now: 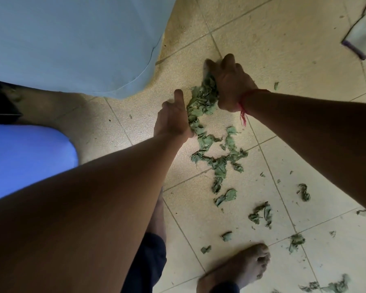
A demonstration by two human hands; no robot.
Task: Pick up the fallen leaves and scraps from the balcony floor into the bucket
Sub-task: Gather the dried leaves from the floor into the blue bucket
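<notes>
From the head camera, looking down: both arms reach to the middle of the frame, where a pile of leaves lies on the tiled floor between the two hands. The right hand has its fingers curled over the top of the pile. The left hand presses its side against the pile, thumb up. Its fingers are hidden, so I cannot tell whether it grips or only pushes.

The job looks barely half done. This pile is gathered but still on the floor. A trail of loose leaves runs down from it, and more scraps lie scattered toward the lower right, past a bare foot. A large pale blue shape fills the upper left. I cannot say whether that is the bucket.
</notes>
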